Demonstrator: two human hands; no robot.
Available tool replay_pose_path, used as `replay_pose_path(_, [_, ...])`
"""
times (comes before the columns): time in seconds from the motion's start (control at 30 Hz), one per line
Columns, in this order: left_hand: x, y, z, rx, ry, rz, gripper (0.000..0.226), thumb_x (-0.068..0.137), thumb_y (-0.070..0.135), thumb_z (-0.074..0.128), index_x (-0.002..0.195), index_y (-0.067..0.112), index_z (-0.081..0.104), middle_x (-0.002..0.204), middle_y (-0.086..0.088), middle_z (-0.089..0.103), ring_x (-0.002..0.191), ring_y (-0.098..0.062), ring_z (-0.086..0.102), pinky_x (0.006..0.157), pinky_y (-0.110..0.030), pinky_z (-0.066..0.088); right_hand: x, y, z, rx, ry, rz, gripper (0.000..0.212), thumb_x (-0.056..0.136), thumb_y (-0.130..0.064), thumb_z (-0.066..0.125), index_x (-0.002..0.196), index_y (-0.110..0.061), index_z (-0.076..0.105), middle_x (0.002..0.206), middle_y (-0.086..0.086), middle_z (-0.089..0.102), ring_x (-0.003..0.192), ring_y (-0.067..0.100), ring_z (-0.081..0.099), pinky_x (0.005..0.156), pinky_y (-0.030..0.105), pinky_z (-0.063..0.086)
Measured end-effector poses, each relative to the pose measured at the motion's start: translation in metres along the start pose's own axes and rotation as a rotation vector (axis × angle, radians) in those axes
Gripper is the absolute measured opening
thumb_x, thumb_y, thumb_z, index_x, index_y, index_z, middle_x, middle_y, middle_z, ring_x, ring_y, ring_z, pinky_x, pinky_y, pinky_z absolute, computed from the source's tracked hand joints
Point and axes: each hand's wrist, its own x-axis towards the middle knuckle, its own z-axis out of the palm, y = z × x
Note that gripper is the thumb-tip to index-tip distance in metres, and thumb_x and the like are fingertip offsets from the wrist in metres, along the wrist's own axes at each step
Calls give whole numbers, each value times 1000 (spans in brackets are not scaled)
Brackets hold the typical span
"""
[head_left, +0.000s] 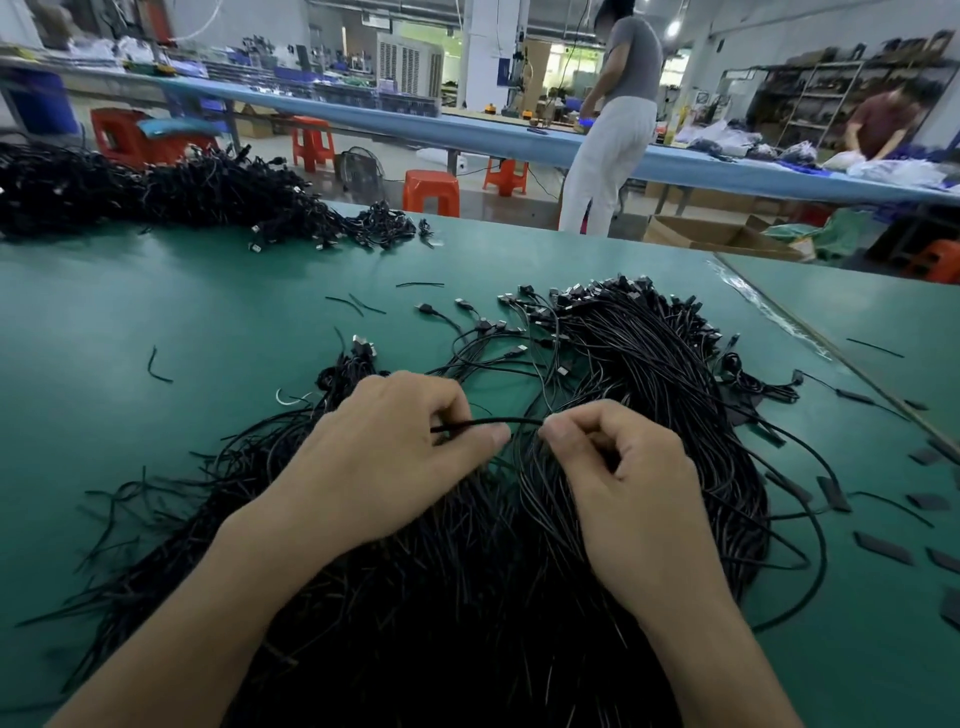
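A big heap of thin black cables (649, 374) with plug ends lies on the green table (156, 312), spreading from the middle toward me. Above the heap, my left hand (395, 447) and my right hand (623, 478) each pinch one end of a short stretch of a single black cable (509, 422), held taut between thumbs and fingers. My forearms cover the near part of the heap.
A second pile of black cables (171, 192) lies at the far left of the table. Short black ties and flat black strips (883, 548) are scattered to the right. Beyond the table stand orange stools (431, 192), a long blue bench (363, 111) and two people.
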Motion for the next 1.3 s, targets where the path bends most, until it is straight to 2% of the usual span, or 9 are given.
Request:
replay_pose_path(0.17, [-6, 16, -1, -387, -419, 8, 69, 92, 72, 38, 60, 20, 70, 42, 9, 30, 37, -8, 26, 39, -17, 25, 1, -4, 3, 172, 67, -45, 18, 94, -28, 61, 78, -24, 68, 68, 5, 60, 55, 19, 47, 52, 32, 41])
replay_pose_path(0.27, [-10, 24, 1, -727, -566, -45, 69, 97, 67, 34, 69, 18, 73, 45, 8, 29, 39, -8, 22, 39, -16, 24, 0, -9, 4, 303, 1, -67, 19, 92, -34, 59, 80, -24, 70, 59, 9, 54, 50, 7, 40, 45, 21, 34])
replay_pose_path(0.47, [-8, 23, -3, -889, -495, -134, 46, 93, 57, 50, 71, 22, 70, 51, 12, 26, 41, -3, 20, 38, -12, 21, 2, -8, 3, 291, -30, -153, 18, 94, -24, 60, 85, -25, 76, 63, -6, 66, 57, 3, 56, 55, 15, 44])
replay_pose_path(0.7, [-8, 25, -11, -1278, -631, -130, 50, 92, 50, 41, 58, 19, 61, 50, 8, 14, 42, -7, 14, 39, -14, 16, 0, -6, 7, 336, -76, -57, 25, 87, -41, 62, 75, -21, 72, 59, 10, 56, 51, 7, 43, 46, 23, 35])
replay_pose_path(0.87, [2, 21, -5, -1554, -167, -174, 43, 94, 33, 41, 81, 16, 78, 51, 10, 27, 42, -4, 21, 33, -14, 23, -6, -8, 16, -74, -386, 2, 28, 98, -34, 55, 73, -30, 66, 58, -3, 58, 45, 3, 41, 45, 22, 32])
replay_pose_path(0.97, [6, 13, 4, -1425, 107, -98, 39, 96, 38, 45, 105, 17, 76, 61, 4, 47, 53, -7, 47, 46, -18, 44, -12, -15, 15, -176, -500, -23, 23, 100, -40, 50, 91, -23, 63, 74, 1, 62, 49, 9, 47, 49, 31, 39])
replay_pose_path(1.07, [5, 7, 13, -890, 239, 60, 29, 102, 30, 43, 112, 25, 70, 78, 0, 69, 75, -12, 69, 69, -24, 58, -12, -24, 7, -160, -425, -90, 23, 98, -39, 50, 87, -21, 61, 70, -8, 59, 54, 6, 49, 50, 23, 38])
replay_pose_path(1.17, [0, 10, 18, -448, 105, 173, 26, 103, 27, 47, 96, 29, 72, 81, 7, 73, 75, -9, 69, 71, -23, 56, -8, -27, -2, -117, -278, -157, 26, 92, -38, 55, 76, -19, 65, 70, -13, 61, 63, 3, 55, 57, 16, 40])
replay_pose_path(1.3, [-4, 21, 12, -555, -189, 27, 53, 100, 48, 39, 59, 25, 62, 43, 4, 49, 38, -10, 42, 44, -21, 36, -2, -24, -14, 55, -113, -164, 26, 79, -48, 66, 70, -24, 71, 64, -8, 64, 55, 5, 54, 52, 15, 41])
